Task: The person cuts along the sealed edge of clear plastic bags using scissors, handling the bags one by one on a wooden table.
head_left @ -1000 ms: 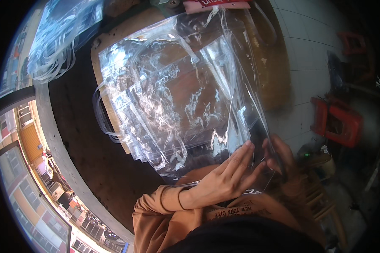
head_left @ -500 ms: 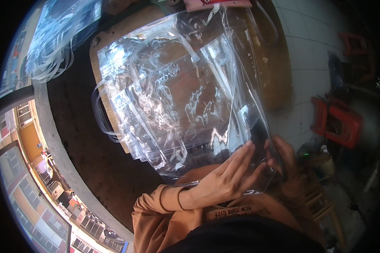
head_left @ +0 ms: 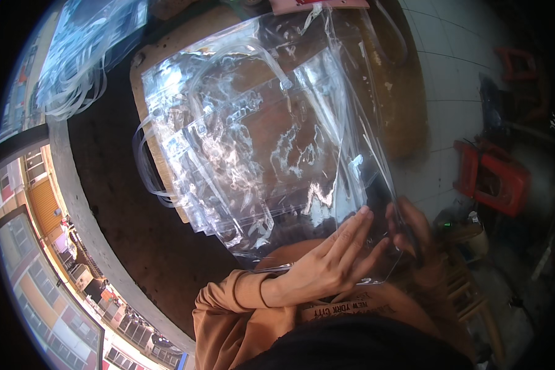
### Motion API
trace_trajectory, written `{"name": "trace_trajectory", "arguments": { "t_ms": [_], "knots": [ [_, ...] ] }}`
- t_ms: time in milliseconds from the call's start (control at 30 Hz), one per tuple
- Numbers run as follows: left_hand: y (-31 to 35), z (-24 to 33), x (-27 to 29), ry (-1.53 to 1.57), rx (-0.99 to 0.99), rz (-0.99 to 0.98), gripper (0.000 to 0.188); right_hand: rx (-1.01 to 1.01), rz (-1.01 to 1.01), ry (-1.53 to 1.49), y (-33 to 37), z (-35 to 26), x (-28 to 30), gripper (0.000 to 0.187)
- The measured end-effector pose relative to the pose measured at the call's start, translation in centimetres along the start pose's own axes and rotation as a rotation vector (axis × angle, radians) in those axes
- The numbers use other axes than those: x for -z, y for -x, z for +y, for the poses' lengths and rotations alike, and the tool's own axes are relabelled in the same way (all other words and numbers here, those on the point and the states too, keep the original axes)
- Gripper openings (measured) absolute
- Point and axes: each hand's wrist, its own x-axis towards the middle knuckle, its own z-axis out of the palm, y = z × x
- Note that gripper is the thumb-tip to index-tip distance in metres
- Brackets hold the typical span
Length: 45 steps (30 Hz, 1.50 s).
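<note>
Only a slight shift can be made out since the earlier frame: beside the half-curled right hand [head_left: 415,225], a dark, narrow strip [head_left: 408,233] has been moved a little outward, while the left hand [head_left: 333,256] is kept in the same place. Whether that strip is a tool or a plastic edge, and whether it is gripped by the bent fingers, cannot be told. The left hand is held open, its fingers stretched and laid against a glossy, colourless, see-through plastic bag [head_left: 253,163], with nothing seen to be grasped by it. From here the slick film could be skewed if it were pressed too lightly by the left fingers while its edge was tugged from the right; the layers beneath could also be dragged along, since they are overlapped and may cling. The bag is spread mostly ahead and to the left of both hands, its near right corner being brought between and just below them. Beyond the left hand, clear, tube-like handle loops [head_left: 148,163] are hung past the far left edge of the pile, and a brown wooden tabletop [head_left: 404,117] is left showing ahead of the right hand. Farther off, a red plastic stool [head_left: 499,184] is seen to the right, and another bluish heap of clear bags [head_left: 102,34] far ahead-left.
</note>
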Motion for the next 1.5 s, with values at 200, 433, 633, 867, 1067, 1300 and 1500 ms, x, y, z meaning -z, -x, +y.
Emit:
{"name": "trace_trajectory", "arguments": {
  "t_ms": [200,433,633,867,1067,1300,1500],
  "knots": [
    [0.0,0.0,0.2,0.02,0.002,-0.01,0.046,-0.01,0.021,0.015,0.1,0.1,0.1,0.063],
    [0.1,0.0,0.1,-0.015,-0.013,-0.014,0.047,0.043,0.042,0.002,0.3,0.5,0.1,0.059],
    [0.1,0.0,0.1,-0.041,-0.017,-0.016,0.047,0.016,0.069,0.054,0.6,0.3,0.0,0.058],
    [0.1,0.1,0.3,-0.019,-0.002,-0.027,0.046,0.073,0.05,-0.186,0.2,0.9,-0.2,0.05],
    [0.2,0.3,0.0,-0.075,-0.023,-0.029,0.047,0.245,0.33,-0.259,-3.4,-0.6,-2.5,0.041],
    [0.8,1.1,-0.2,-0.073,-0.047,-0.025,0.05,0.399,0.376,-0.238,-7.8,-3.5,-2.3,0.037],
    [1.1,0.8,0.3,0.005,-0.01,-0.057,0.053,0.448,0.274,-0.371,-8.1,-4.0,-2.7,0.034]
  ]
}}
